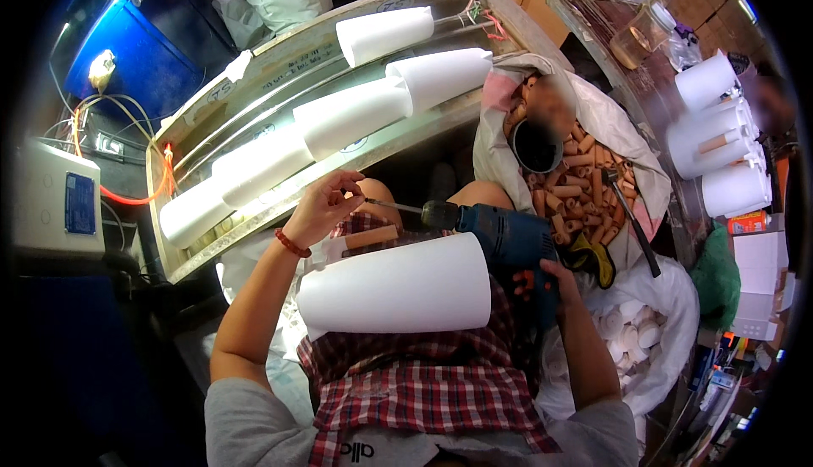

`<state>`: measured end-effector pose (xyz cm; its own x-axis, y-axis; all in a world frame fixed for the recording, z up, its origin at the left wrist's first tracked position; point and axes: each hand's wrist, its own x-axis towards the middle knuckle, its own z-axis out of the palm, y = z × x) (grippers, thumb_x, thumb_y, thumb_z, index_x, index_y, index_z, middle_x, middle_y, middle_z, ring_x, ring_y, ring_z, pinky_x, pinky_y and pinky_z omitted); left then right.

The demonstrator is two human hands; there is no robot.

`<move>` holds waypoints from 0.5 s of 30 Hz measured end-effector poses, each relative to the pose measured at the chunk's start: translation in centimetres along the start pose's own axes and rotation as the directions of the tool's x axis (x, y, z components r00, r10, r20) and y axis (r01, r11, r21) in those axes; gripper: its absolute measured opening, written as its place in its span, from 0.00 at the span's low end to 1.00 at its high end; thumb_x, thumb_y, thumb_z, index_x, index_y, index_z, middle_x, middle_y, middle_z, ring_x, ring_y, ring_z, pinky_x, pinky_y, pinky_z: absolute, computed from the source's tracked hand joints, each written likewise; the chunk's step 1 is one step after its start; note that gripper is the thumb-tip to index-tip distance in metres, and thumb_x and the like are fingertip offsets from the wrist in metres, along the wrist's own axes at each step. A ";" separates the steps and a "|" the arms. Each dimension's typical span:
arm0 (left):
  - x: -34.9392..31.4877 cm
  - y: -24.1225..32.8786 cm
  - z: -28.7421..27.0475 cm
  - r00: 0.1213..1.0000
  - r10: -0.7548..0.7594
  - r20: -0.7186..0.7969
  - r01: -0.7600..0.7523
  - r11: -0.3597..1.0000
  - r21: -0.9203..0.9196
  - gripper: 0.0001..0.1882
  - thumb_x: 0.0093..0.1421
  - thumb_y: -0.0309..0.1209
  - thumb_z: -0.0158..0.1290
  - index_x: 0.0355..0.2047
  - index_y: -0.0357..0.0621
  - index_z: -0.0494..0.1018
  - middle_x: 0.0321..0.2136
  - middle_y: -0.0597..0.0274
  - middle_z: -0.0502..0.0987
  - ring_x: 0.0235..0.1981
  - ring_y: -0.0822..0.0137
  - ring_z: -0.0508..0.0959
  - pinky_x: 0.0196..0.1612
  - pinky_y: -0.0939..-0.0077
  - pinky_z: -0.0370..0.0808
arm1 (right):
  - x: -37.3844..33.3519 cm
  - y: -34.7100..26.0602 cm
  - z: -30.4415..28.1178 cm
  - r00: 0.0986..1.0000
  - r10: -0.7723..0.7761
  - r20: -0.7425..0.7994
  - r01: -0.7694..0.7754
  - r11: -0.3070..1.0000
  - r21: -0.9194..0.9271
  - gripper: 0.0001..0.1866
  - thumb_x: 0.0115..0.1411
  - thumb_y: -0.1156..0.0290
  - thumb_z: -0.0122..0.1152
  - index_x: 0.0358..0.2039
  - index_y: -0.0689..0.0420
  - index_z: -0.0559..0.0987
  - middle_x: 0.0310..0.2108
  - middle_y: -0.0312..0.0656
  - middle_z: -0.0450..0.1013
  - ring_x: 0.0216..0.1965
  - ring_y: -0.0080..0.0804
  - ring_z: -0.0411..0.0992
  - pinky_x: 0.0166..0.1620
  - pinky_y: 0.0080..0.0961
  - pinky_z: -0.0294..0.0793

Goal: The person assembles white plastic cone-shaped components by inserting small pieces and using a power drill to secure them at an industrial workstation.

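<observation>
Left grip (324, 203) pinched near the bit (405, 207), right grip (555, 285) had the blue drill (508, 235), bit wasn't in the white cone (394, 285) yet.

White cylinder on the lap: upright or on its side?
On its side: the white cylinder stretches left to right across the checked apron.

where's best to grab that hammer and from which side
Probably by the dark end of the handle, coming from the lower right, on the person's side. The hammer lies slanted, its head over the tan tubes, while the slim handle points down away from them, so that end looks easier to close a hand around.
</observation>
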<state>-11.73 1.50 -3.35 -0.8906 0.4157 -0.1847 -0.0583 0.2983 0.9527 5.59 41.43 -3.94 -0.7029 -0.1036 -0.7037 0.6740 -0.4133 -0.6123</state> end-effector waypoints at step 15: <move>-8.4 1.8 -1.8 0.953 -0.230 0.199 0.145 0.918 0.369 0.18 0.65 0.43 0.44 0.41 0.39 0.72 0.23 0.57 0.74 0.23 0.66 0.73 0.30 0.70 0.71 | 1.0 -0.7 -2.4 0.992 0.061 0.107 -0.067 0.996 0.053 0.28 0.52 0.61 0.58 0.51 0.63 0.66 0.36 0.56 0.74 0.31 0.47 0.77 0.29 0.34 0.78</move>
<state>-5.14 -3.04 0.34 -0.7453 0.4983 -0.4430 -0.0160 0.6509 0.7590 5.01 43.76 -5.09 -0.6809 -0.2245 -0.6972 0.7064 -0.4529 -0.5440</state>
